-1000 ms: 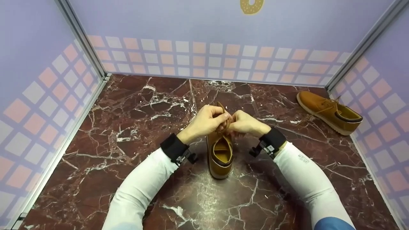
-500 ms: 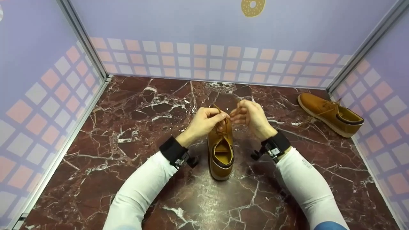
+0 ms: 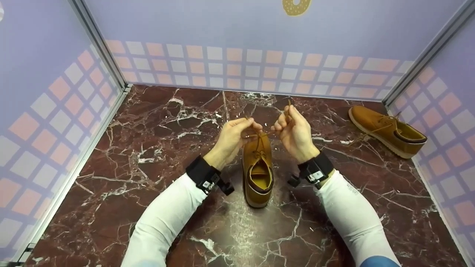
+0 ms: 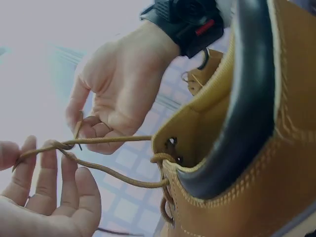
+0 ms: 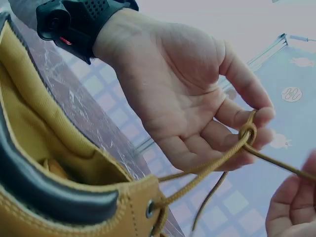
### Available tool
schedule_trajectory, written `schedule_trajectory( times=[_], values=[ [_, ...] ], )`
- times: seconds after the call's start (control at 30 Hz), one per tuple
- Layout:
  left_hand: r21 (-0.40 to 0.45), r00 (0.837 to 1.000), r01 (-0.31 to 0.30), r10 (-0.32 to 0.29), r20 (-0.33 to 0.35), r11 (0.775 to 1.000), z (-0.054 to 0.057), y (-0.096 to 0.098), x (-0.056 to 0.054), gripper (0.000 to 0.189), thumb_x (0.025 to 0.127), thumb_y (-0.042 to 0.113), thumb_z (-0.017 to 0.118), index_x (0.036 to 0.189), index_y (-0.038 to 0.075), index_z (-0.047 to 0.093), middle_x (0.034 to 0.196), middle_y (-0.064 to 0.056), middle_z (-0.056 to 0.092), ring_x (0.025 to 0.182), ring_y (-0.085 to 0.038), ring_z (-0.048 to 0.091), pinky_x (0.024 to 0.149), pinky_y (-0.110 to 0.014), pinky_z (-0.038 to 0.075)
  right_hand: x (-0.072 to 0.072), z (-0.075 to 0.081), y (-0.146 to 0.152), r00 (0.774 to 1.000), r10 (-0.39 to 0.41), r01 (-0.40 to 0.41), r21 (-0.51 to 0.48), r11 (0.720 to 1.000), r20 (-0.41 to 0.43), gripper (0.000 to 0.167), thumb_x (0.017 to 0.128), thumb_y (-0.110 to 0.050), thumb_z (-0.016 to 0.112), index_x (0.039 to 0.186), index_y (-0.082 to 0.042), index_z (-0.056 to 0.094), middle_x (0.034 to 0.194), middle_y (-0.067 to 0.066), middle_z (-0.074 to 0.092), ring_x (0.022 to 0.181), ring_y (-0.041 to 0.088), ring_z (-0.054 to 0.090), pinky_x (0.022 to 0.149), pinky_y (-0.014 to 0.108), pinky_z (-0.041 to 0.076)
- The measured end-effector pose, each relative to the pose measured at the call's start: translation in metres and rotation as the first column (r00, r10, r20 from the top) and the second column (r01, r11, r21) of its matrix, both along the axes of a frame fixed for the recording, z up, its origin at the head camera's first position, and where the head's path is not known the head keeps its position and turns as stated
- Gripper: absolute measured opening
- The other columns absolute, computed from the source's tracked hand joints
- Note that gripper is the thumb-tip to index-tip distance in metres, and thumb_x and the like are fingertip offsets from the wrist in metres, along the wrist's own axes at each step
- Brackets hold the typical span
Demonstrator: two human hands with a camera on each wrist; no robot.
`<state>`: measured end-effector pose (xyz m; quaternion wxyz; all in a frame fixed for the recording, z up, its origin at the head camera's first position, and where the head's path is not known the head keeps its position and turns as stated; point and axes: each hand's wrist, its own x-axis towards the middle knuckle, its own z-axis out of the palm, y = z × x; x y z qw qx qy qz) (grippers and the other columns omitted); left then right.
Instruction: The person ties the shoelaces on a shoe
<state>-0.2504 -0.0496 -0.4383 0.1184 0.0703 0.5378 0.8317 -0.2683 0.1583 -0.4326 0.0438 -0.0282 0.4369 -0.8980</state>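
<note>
A tan leather shoe (image 3: 256, 198) stands on the marbled surface with its toe pointing away from me. Above its front, the brown shoelace (image 4: 113, 170) is drawn up from the eyelets, its two strands twisted round each other. My left hand (image 3: 228, 139) pinches one strand between thumb and fingers, just left of the toe. On the other side, my right hand (image 3: 297, 135) pinches the other lace end, which sticks up past its fingertips. The right wrist view shows the crossing of the lace (image 5: 247, 133) close against the left fingertips. Both hands partly hide the toe.
A second tan shoe (image 3: 386, 129) with a loose lace lies at the right, near the side wall. Purple walls with pink and white squares (image 3: 252, 70) enclose the dark red marbled surface (image 3: 159, 137) at the back and both sides.
My right hand has drawn away from the left, to the right and forward, and now holds a lace end. The left hand still pinches lace. The lace now stretches between them.
</note>
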Motion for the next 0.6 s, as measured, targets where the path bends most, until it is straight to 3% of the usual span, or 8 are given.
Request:
schedule_trajectory(
  times=[0.17,0.33,0.47,0.6],
  values=[
    [0.161,0.997,0.013,-0.025,0.073,0.987,-0.001,-0.005,-0.001,0.045,0.121,0.024,0.045,0.088,0.013,0.074,0.087,-0.002,0.08,0.088,-0.019,0.078,0.096,-0.037,0.065,0.0,-0.001,0.005,0.998,0.064,-0.064,-0.064,0.996,-0.006,0.04,0.124,-0.033,0.03,0.097,-0.02,0.057,0.057,-0.011,0.037,0.049,0.004,0.034,0.056,0.021,0.037],
    [0.265,0.987,-0.051,0.007,0.163,0.963,-0.005,-0.012,-0.002,0.047,0.122,0.029,0.042,0.085,0.015,0.066,0.08,0.0,0.072,0.078,-0.017,0.071,0.087,-0.034,0.065,-0.002,-0.003,0.015,0.998,0.07,-0.07,-0.087,0.994,-0.004,0.043,0.124,-0.029,0.029,0.096,-0.017,0.06,0.053,-0.012,0.034,0.048,0.004,0.018,0.051,0.022,0.013],
    [0.281,0.975,-0.123,0.063,0.213,0.952,-0.01,-0.022,-0.003,0.047,0.122,0.033,0.044,0.082,0.016,0.061,0.074,0.003,0.065,0.072,-0.014,0.065,0.08,-0.032,0.064,-0.004,-0.007,0.028,0.999,0.03,-0.028,-0.059,0.998,0.025,0.044,0.123,-0.028,0.03,0.093,-0.017,0.061,0.052,-0.013,0.032,0.054,0.007,0.009,0.053,0.023,0.006],
    [0.251,0.965,-0.158,0.096,0.244,0.955,-0.019,-0.032,-0.002,0.045,0.122,0.033,0.045,0.082,0.017,0.059,0.07,0.005,0.058,0.067,-0.012,0.059,0.074,-0.03,0.061,-0.005,-0.011,0.047,0.998,0.022,-0.022,0.01,1.0,0.054,0.042,0.123,-0.026,0.032,0.092,-0.018,0.059,0.052,-0.013,0.03,0.052,0.006,0.008,0.052,0.023,0.004]
  ],
)
